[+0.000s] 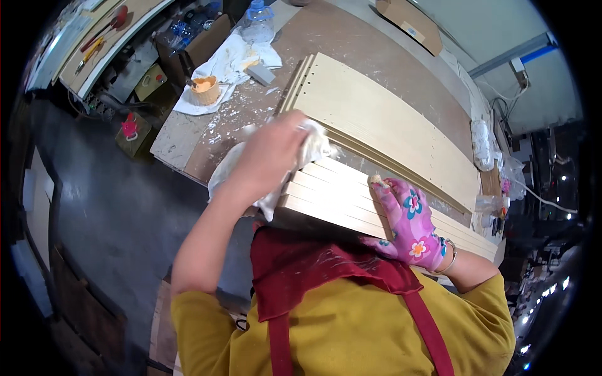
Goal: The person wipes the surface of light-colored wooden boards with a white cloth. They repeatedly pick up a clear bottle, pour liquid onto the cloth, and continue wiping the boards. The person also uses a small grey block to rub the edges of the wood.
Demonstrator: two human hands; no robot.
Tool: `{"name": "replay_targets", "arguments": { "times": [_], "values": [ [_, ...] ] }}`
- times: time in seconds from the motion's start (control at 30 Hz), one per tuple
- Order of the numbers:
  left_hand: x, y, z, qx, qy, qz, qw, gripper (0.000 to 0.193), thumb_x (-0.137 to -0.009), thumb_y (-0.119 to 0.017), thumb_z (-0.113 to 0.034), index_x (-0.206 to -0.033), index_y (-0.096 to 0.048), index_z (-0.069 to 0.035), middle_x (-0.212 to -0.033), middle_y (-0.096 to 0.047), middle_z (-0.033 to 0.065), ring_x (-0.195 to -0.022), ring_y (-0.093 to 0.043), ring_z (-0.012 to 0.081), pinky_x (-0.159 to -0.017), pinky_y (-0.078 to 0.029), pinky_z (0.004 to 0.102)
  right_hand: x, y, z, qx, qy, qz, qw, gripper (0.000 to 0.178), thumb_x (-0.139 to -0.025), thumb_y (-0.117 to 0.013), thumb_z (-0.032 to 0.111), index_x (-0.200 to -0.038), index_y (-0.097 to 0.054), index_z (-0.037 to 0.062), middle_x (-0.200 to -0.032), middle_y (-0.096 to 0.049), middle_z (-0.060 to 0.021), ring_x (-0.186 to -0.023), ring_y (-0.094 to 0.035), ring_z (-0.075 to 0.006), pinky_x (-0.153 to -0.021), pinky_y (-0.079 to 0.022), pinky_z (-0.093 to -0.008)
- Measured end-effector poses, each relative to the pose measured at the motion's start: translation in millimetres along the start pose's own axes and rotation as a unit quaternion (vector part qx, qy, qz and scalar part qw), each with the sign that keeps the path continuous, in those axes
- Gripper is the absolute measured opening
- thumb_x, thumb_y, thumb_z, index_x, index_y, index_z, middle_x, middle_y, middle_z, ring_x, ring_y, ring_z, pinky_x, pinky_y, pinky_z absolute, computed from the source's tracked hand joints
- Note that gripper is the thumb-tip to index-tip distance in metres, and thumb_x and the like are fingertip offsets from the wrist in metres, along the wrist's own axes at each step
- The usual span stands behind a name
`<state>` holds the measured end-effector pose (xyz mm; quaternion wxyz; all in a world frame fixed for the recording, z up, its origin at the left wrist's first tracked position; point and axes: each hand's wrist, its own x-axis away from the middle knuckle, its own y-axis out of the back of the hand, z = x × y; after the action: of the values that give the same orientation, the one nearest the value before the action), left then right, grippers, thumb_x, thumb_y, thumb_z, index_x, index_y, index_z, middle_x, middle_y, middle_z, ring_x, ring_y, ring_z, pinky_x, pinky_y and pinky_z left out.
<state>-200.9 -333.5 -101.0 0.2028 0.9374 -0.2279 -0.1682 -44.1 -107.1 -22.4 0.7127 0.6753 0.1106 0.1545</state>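
Note:
My bare left hand (269,150) is closed round a bunched white cloth (315,143), slightly smeared by motion. The cloth lies at the left ends of a near stack of narrow pale wooden boards (338,195), and part of it hangs down beside them. My right hand (411,222), in a pink flowered glove, reaches across the same stack and grips it, its fingers on the far side. A yellowish patch shows at one fingertip; I cannot tell what it is. Just beyond lies a second stack of wider curved boards (382,119), with small dark holes at its left end.
On the brown worktable (342,31) stand a cup of orange paste (205,91) on a white rag, a grey block (260,74) and a clear jug (258,22). White flakes are scattered about. A cardboard piece (411,25) lies at the back. Left is a shelf with tools (103,37).

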Motion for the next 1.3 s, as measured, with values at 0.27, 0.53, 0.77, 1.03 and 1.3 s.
{"name": "replay_targets", "arguments": {
  "times": [0.27, 0.53, 0.77, 1.03, 1.3],
  "values": [
    [81.1, 47.8, -61.7, 0.037, 0.118, -0.052, 0.991, 0.061, -0.084, -0.063, -0.036, -0.126, -0.051, 0.007, -0.113, -0.062, 0.0159, -0.098, -0.059, 0.0219, -0.088, -0.046, 0.0347, 18.3, -10.3, -18.4, -0.137, 0.009, -0.024, 0.99, 0.089, -0.073, -0.071, 0.044, -0.143, -0.033, 0.0033, -0.121, -0.05, -0.0222, -0.113, -0.049, -0.0365, -0.092, -0.039, -0.0475],
    [92.3, -20.2, -93.3, -0.147, 0.268, -0.065, 0.95, 0.049, -0.094, -0.058, -0.027, -0.123, -0.053, 0.012, -0.115, -0.06, 0.0285, -0.099, -0.057, 0.0334, -0.088, -0.045, 0.0404, 98.6, -8.4, -88.1, -0.211, 0.048, -0.041, 0.975, 0.091, -0.074, -0.072, 0.037, -0.145, -0.027, 0.0035, -0.13, -0.044, -0.0234, -0.117, -0.05, -0.0351, -0.095, -0.04, -0.0471],
    [104.4, -36.9, -87.7, -0.09, 0.275, -0.134, 0.948, 0.057, -0.093, -0.059, -0.034, -0.128, -0.051, 0.009, -0.122, -0.056, 0.0283, -0.106, -0.055, 0.0317, -0.094, -0.043, 0.0402, 144.5, -14.9, -98.6, -0.179, 0.004, -0.065, 0.982, 0.089, -0.076, -0.068, 0.039, -0.146, -0.024, 0.0061, -0.132, -0.041, -0.0229, -0.115, -0.047, -0.0363, -0.093, -0.04, -0.0455],
    [106.5, -45.3, -85.2, -0.054, 0.301, -0.177, 0.935, 0.051, -0.093, -0.055, -0.034, -0.126, -0.053, 0.005, -0.117, -0.059, 0.0202, -0.102, -0.057, 0.027, -0.09, -0.045, 0.0369, 214.2, 28.0, -230.7, -0.117, -0.169, -0.194, 0.959, 0.064, -0.084, -0.064, 0.037, -0.136, -0.043, 0.0059, -0.128, -0.051, -0.0176, -0.113, -0.052, -0.0301, -0.099, -0.042, -0.042],
    [105.1, -33.9, -51.6, 0.195, 0.35, -0.17, 0.9, 0.045, -0.094, -0.051, -0.034, -0.123, -0.056, 0.0, -0.111, -0.062, 0.0121, -0.099, -0.06, 0.0222, -0.085, -0.048, 0.0337, 419.0, -34.8, -475.9, -0.056, -0.599, -0.312, 0.735, 0.077, -0.081, -0.067, 0.05, -0.144, -0.036, 0.0178, -0.12, -0.059, -0.0118, -0.099, -0.06, -0.0262, -0.083, -0.048, -0.0399]
  ]
}}
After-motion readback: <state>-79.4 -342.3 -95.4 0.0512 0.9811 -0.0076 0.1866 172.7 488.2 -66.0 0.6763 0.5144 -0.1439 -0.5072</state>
